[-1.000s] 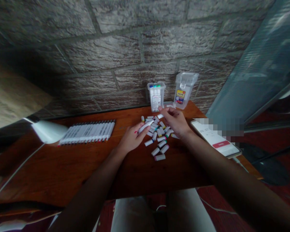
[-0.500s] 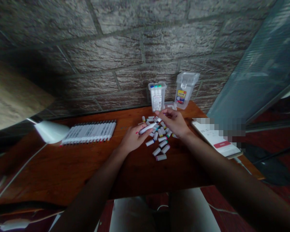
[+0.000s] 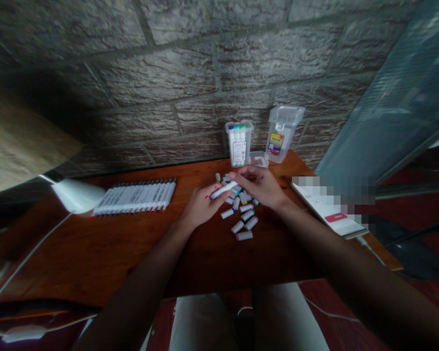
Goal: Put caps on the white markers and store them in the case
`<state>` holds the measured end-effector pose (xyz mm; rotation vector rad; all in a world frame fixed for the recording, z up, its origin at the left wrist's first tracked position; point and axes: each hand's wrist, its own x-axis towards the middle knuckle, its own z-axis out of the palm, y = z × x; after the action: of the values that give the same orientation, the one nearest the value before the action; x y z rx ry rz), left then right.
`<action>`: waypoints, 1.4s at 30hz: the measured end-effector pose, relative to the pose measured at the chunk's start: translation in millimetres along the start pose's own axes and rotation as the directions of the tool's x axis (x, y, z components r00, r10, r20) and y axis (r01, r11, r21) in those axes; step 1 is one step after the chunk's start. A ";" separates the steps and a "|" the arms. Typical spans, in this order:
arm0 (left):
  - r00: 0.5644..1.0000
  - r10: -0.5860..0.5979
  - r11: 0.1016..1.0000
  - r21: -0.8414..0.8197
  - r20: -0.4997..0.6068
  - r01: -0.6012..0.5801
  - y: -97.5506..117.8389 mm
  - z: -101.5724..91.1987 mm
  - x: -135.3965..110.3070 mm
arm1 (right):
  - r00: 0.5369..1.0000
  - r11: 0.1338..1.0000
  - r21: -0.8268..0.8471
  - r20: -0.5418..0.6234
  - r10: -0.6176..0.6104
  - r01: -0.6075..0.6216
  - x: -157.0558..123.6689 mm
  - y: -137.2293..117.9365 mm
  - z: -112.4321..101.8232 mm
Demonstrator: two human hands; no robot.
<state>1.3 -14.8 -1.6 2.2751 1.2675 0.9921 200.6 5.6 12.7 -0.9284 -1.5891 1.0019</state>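
My left hand is closed around a white marker that points up and to the right. My right hand pinches the marker's far end, fingers curled together; whether a cap sits between them is hidden. Both hands hover over a pile of several loose white marker caps with coloured ends on the wooden table.
A row of several white markers lies at the left. Two clear plastic cases stand against the stone wall: one with markers, one empty. A phone lies at the right, a white lamp head at the far left.
My right hand has come down and left onto the end of the marker held in my left hand. The left hand has barely moved.
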 end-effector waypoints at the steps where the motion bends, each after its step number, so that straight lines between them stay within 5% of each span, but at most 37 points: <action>1: 1.000 0.000 1.000 0.008 -0.002 0.000 -0.4 0.0 0.0 | 1.000 1.000 0.004 0.013 0.000 0.000 -0.6 -0.4 0.1; 17: 0.999 0.027 1.000 0.010 -0.016 -0.027 0.2 -2.4 -0.8 | 0.970 0.994 0.030 0.222 0.095 -0.104 -5.9 -7.4 0.6; 32: 0.996 0.069 0.997 -0.037 -0.051 -0.071 -1.6 0.4 -0.6 | 0.985 0.996 0.003 0.151 0.089 -0.090 -3.5 -2.7 1.0; 42: 0.992 0.018 1.000 -0.012 -0.129 -0.019 -2.1 -0.9 1.6 | 0.974 0.963 0.149 0.085 0.212 -0.223 -1.3 -8.3 0.6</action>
<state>0.0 -12.3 -1.6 2.2486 1.2887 1.1670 199.5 1.3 19.9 -0.9824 -1.4612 1.3061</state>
